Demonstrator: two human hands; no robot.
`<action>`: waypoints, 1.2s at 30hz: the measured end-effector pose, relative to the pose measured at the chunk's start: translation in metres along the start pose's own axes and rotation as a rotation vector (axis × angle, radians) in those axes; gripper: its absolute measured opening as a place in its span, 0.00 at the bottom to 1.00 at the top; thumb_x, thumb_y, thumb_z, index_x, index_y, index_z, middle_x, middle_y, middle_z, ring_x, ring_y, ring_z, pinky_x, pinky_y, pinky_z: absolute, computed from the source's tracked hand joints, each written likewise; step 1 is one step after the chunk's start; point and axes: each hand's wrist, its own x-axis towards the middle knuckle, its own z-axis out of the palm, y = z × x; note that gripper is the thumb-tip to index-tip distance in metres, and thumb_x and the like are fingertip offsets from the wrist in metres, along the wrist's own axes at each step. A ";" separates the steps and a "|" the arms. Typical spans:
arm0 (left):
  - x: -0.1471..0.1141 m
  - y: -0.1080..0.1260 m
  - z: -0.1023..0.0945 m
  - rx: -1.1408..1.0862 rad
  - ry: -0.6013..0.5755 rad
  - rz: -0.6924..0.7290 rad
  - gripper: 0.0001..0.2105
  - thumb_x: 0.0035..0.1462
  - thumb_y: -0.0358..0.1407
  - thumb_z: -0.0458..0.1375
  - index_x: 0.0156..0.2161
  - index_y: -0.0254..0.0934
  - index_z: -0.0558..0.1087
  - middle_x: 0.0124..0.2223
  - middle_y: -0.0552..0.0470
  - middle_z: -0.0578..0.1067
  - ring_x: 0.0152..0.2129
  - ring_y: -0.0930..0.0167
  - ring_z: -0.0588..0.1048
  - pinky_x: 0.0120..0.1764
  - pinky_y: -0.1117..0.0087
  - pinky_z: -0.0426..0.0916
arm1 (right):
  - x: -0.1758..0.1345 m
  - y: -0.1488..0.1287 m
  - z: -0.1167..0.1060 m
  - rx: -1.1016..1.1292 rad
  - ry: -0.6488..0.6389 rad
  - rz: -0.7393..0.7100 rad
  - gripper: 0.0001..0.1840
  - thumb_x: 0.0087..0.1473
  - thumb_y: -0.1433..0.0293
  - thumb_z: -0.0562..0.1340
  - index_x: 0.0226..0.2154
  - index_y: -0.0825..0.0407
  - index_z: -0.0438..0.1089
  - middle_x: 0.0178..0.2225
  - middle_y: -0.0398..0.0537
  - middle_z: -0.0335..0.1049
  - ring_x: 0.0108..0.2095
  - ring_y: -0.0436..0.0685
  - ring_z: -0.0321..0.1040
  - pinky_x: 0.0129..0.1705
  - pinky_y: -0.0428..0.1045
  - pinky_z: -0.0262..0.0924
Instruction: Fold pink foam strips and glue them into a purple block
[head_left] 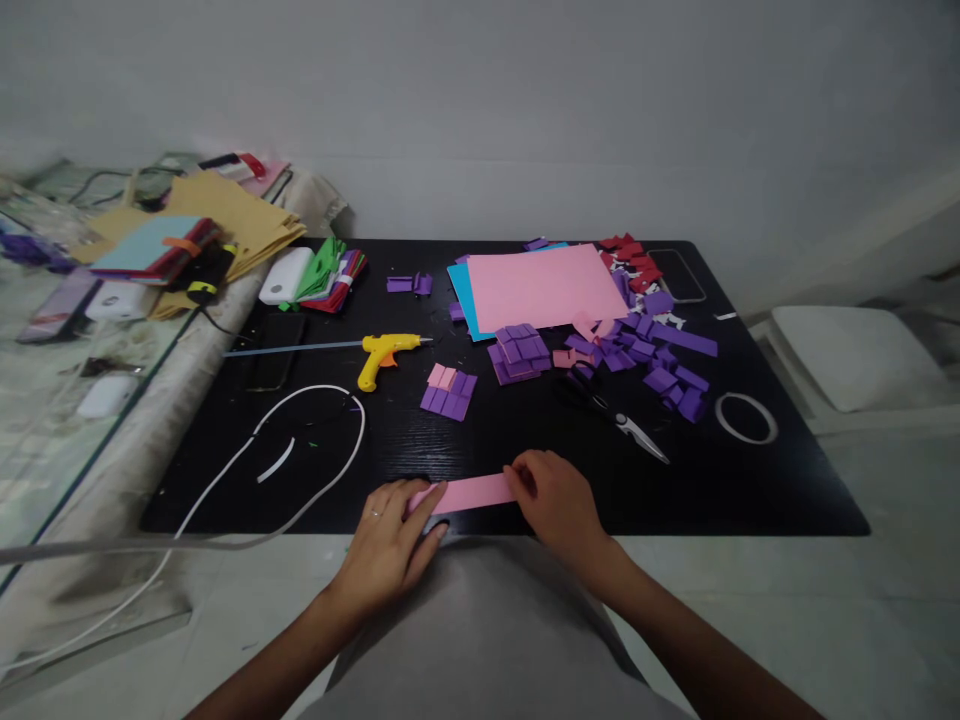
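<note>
A pink paper strip [476, 493] lies near the front edge of the black table, running slightly upward to the right. My left hand [386, 535] is closed over its left end, fingers bent on the strip and thumb just below it. At the other end my right hand [556, 500] pinches the strip between thumb and fingers; the exact contact is partly hidden. Beyond the hands lies a small square [450, 391] of purple and pink folded pieces. A stack of similar purple squares [519, 352] sits farther right. Black-handled scissors [626, 425] lie with their blades toward the front right.
A yellow glue gun [386, 357] with a long stick lies left of the purple square. A white cable [352, 440] loops over the table's left side. Pink sheets [544, 288], purple folded pieces [652, 350] and a tape ring [746, 418] occupy the back and right.
</note>
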 end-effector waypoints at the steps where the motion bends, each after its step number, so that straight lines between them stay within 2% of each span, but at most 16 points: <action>1: 0.000 0.000 0.000 0.001 0.002 0.001 0.19 0.70 0.34 0.57 0.63 0.33 0.71 0.52 0.38 0.75 0.49 0.58 0.72 0.52 0.56 0.70 | -0.001 0.003 -0.002 -0.004 0.001 0.009 0.12 0.68 0.70 0.61 0.30 0.49 0.70 0.27 0.45 0.75 0.28 0.56 0.71 0.32 0.51 0.58; 14: 0.001 -0.001 -0.004 -0.002 -0.030 -0.017 0.19 0.69 0.34 0.58 0.63 0.35 0.71 0.53 0.40 0.76 0.49 0.59 0.74 0.52 0.56 0.70 | -0.007 0.022 -0.013 -0.037 -0.075 0.055 0.09 0.69 0.67 0.62 0.34 0.51 0.72 0.32 0.47 0.77 0.33 0.60 0.74 0.36 0.53 0.63; 23: -0.025 -0.041 -0.035 0.026 -0.030 -0.038 0.16 0.69 0.29 0.57 0.59 0.37 0.74 0.51 0.42 0.76 0.49 0.60 0.76 0.52 0.58 0.70 | -0.007 0.022 -0.012 0.004 -0.065 0.062 0.09 0.68 0.67 0.62 0.34 0.51 0.71 0.31 0.47 0.76 0.32 0.60 0.74 0.36 0.52 0.62; 26: -0.027 -0.044 -0.038 -0.021 -0.009 -0.052 0.14 0.69 0.29 0.58 0.57 0.37 0.75 0.51 0.43 0.77 0.49 0.62 0.77 0.53 0.59 0.71 | -0.007 0.023 -0.010 0.018 -0.058 0.062 0.09 0.68 0.68 0.62 0.34 0.51 0.71 0.31 0.46 0.75 0.32 0.60 0.73 0.36 0.53 0.62; 29: -0.016 -0.033 -0.032 -0.088 0.027 -0.061 0.10 0.69 0.30 0.59 0.54 0.35 0.75 0.49 0.44 0.79 0.47 0.63 0.78 0.51 0.61 0.71 | -0.006 0.025 -0.008 0.049 -0.048 0.066 0.09 0.68 0.68 0.62 0.34 0.51 0.71 0.30 0.46 0.74 0.32 0.60 0.73 0.37 0.52 0.62; 33: 0.012 -0.012 -0.020 -0.102 0.032 -0.061 0.06 0.69 0.32 0.60 0.49 0.36 0.74 0.47 0.45 0.79 0.44 0.63 0.78 0.46 0.61 0.70 | -0.006 0.024 -0.009 0.077 -0.047 0.082 0.09 0.67 0.68 0.62 0.33 0.51 0.71 0.30 0.46 0.73 0.32 0.59 0.73 0.37 0.52 0.62; 36: 0.031 0.000 -0.011 -0.104 -0.068 -0.073 0.09 0.69 0.37 0.61 0.51 0.36 0.75 0.51 0.42 0.78 0.47 0.59 0.77 0.48 0.57 0.71 | -0.005 0.021 -0.010 0.098 -0.062 0.113 0.10 0.67 0.68 0.62 0.32 0.50 0.71 0.29 0.46 0.73 0.32 0.59 0.72 0.36 0.52 0.61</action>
